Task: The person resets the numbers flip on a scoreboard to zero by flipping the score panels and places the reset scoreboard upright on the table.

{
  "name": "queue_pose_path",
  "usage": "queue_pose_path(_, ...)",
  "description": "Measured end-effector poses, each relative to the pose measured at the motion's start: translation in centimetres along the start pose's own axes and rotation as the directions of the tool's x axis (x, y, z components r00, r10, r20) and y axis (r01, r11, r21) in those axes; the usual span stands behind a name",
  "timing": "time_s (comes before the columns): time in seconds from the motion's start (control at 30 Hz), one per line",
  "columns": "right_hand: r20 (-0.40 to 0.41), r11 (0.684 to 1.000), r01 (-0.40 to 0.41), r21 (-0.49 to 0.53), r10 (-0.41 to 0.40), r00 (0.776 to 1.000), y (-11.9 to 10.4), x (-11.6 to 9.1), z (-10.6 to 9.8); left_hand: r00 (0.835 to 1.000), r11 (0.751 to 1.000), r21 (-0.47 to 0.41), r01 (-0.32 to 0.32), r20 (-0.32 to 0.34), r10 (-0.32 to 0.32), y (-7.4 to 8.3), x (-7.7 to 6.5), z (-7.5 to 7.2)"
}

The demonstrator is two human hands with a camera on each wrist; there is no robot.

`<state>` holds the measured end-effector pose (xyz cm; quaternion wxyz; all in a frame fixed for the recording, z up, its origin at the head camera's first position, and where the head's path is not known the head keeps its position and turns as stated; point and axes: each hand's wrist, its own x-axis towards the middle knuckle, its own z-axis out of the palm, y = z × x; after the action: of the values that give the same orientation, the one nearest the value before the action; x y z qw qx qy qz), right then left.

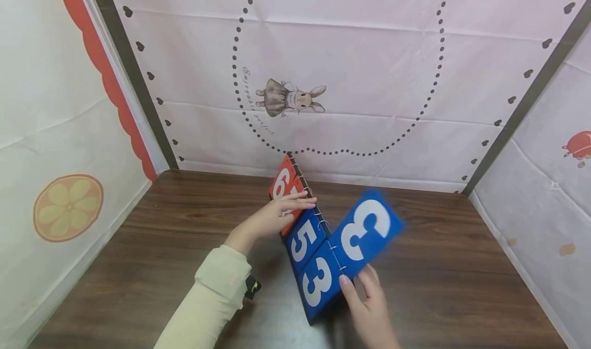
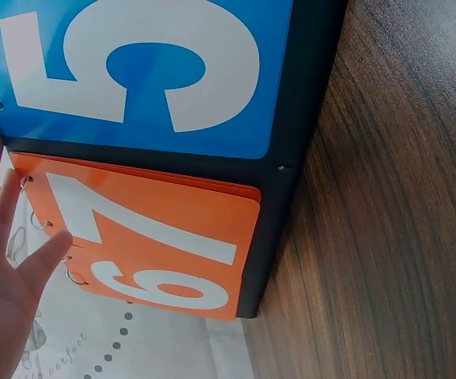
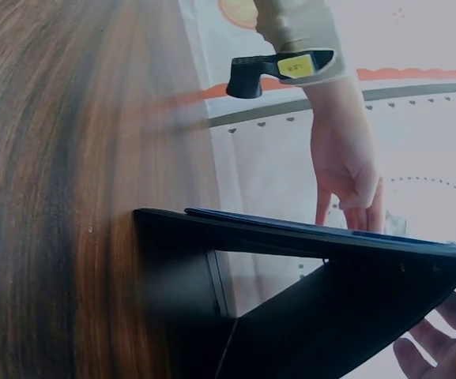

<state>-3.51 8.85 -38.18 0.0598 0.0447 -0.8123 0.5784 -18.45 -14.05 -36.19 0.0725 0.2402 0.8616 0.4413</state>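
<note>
A tabletop flip scoreboard (image 1: pixel 302 287) stands like a tent on the table, its black base running away from me. Blue cards with 5 and 3 hang at the near end, red cards (image 1: pixel 279 182) at the far end. My left hand (image 1: pixel 279 213) lays nearly straight fingers across the ringed top edge by the red cards, thumb over their front. A blue card with a 3 (image 1: pixel 367 231) is swung up over its rings to the right, slightly blurred. Under it, my right hand (image 1: pixel 369 303) grips the near top corner, thumb on one side and fingers (image 3: pixel 417 355) on the other.
The brown wooden table (image 1: pixel 208 195) carries the scoreboard. A pale cloth with a rabbit print (image 1: pixel 295 97) rises behind it, and printed cloth walls (image 1: pixel 69 133) stand at both sides. A black wrist device (image 3: pixel 247 75) sits on the left sleeve.
</note>
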Motion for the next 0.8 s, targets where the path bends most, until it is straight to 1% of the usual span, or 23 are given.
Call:
queue_pose_path(0.1,0.008,0.996,0.084,-0.033,-0.084,0.996,0.09,0.03,0.19,1.000,1.000,-0.007,-0.006,-0.001,0.006,-0.11,0.01,0.01)
queue_pose_path(0.17,0.008,0.993,0.109,-0.047,-0.108,0.994,0.10,0.02,0.25,1.000,1.000,-0.008,-0.006,0.000,0.006,-0.16,0.01,0.02)
queue_pose_path(0.27,0.006,0.992,0.115,-0.056,-0.114,0.993,0.10,0.02,0.27,1.000,1.000,-0.010,-0.001,0.002,0.001,-0.20,-0.01,0.03)
queue_pose_path(0.37,-0.004,0.989,0.138,-0.055,-0.138,0.990,0.09,0.11,0.32,1.000,1.000,-0.007,0.001,0.003,-0.001,-0.19,-0.05,0.01)
queue_pose_path(0.57,0.014,0.990,0.107,-0.097,-0.106,0.994,-0.21,0.10,0.28,1.000,1.000,-0.007,-0.003,0.006,0.003,-0.08,-0.08,0.00)
queue_pose_path(0.63,0.019,0.982,0.155,-0.105,-0.154,0.988,-0.14,0.13,0.36,1.000,1.000,0.000,-0.007,0.004,0.007,-0.03,-0.11,0.00)
queue_pose_path(0.73,0.010,0.963,0.236,-0.131,-0.237,0.971,0.09,0.17,0.55,1.000,1.000,0.010,-0.006,0.004,0.006,0.05,-0.21,0.00)
queue_pose_path(0.8,0.004,0.952,0.269,-0.145,-0.271,0.963,0.26,0.20,0.66,1.000,1.000,0.015,-0.010,0.006,0.010,0.06,-0.26,0.00)
